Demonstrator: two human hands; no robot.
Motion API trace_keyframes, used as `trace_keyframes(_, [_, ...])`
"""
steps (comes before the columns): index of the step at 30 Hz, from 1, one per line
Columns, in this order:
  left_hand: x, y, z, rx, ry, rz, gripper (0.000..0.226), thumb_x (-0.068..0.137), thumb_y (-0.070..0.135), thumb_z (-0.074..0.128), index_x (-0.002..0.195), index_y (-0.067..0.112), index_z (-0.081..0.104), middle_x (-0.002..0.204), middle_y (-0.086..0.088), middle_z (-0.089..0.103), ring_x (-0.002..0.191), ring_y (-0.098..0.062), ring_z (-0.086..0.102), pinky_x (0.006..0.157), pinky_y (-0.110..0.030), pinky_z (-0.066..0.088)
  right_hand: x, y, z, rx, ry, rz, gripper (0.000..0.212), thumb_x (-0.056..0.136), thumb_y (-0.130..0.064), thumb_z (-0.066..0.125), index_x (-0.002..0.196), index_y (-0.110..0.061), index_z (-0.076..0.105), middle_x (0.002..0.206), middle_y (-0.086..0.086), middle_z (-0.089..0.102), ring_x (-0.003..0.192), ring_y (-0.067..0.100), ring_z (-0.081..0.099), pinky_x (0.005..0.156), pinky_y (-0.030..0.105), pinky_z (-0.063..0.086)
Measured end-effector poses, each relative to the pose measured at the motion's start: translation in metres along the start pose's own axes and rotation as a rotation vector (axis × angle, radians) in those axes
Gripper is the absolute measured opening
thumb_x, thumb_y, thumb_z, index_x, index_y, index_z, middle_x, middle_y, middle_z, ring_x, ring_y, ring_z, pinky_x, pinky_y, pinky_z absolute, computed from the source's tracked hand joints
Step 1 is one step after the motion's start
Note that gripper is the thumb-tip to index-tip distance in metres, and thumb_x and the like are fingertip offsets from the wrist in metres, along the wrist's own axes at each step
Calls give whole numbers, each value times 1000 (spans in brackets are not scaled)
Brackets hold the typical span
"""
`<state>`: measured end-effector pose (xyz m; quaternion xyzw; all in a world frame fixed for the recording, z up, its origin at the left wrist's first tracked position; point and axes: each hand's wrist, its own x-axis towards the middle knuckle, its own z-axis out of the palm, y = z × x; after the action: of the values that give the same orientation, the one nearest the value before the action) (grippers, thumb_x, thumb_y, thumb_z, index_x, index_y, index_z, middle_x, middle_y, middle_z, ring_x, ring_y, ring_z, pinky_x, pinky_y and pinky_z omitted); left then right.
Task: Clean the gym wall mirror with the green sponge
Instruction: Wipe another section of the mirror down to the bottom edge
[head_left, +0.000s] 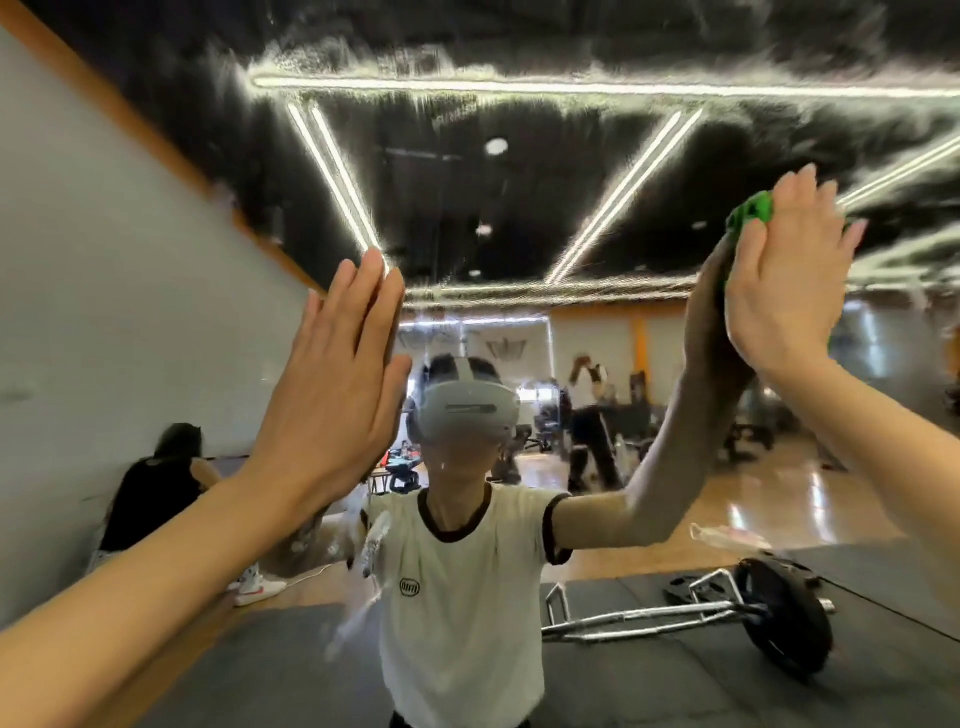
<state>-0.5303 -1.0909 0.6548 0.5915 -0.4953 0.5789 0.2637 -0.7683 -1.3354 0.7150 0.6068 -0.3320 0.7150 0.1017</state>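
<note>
I see the left hand (332, 384) flat on the mirror (519, 218), fingers straight and together, holding nothing. Right hand (779, 275) up high at right, fingers straight, pressing the sponge (750, 213) against the glass — green edge shows past the fingertips. Wet streaks on the upper glass; a barbell (727, 618) shows in the reflection.

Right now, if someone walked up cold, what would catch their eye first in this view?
Two raised hands against the mirror: the left hand flat on the glass at centre left, the right hand pressing the green sponge high on the right. Wet streaks smear the reflected ceiling lights across the top, and a barbell shows in the reflection at lower right.
</note>
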Motion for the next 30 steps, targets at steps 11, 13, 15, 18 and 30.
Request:
trace_keyframes(11, [-1, 1, 0, -22, 3, -7, 63, 106, 36, 24, 163, 11, 10, 171, -4, 1, 156, -17, -7, 121, -22, -15, -4, -61, 5, 51, -173, -814, 60, 101, -30, 28, 154, -3, 31, 162, 18, 29, 150, 33, 24, 123, 44, 11])
trace_keyframes(13, [-1, 1, 0, -26, 0, -1, 64, 106, 35, 25, 163, 11, 9, 171, -3, -1, 157, -18, -8, 121, -23, -16, 5, 0, 0, 44, -103, -523, 59, 98, -24, 32, 151, 2, 32, 158, 25, 32, 145, 41, 29, 119, 48, 16])
trace_keyframes(15, [-1, 0, 1, -25, 4, 2, 64, 106, 35, 26, 163, 11, 8, 171, -3, -2, 157, -18, -8, 121, -24, -16, 3, 24, -2, -6, -23, -196, 62, 99, -25, 26, 153, 5, 26, 161, 27, 23, 148, 44, 21, 120, 54, 12])
trace_keyframes(18, [-1, -1, 1, -28, 2, 0, 63, 107, 32, 28, 163, 11, 8, 171, -4, -2, 157, -19, -8, 122, -26, -15, -20, -41, 5, 35, -20, -63, 64, 100, -29, 20, 158, -2, 20, 167, 17, 14, 154, 36, 10, 124, 54, 1])
trace_keyframes(30, [-2, -4, 4, -53, 23, 7, 60, 109, 32, 26, 162, 12, 7, 171, -5, 0, 155, -15, -10, 123, -27, -14, -45, 12, 0, 60, -70, -325, 59, 102, -28, 25, 151, 4, 33, 158, 28, 29, 148, 43, 23, 121, 61, 11])
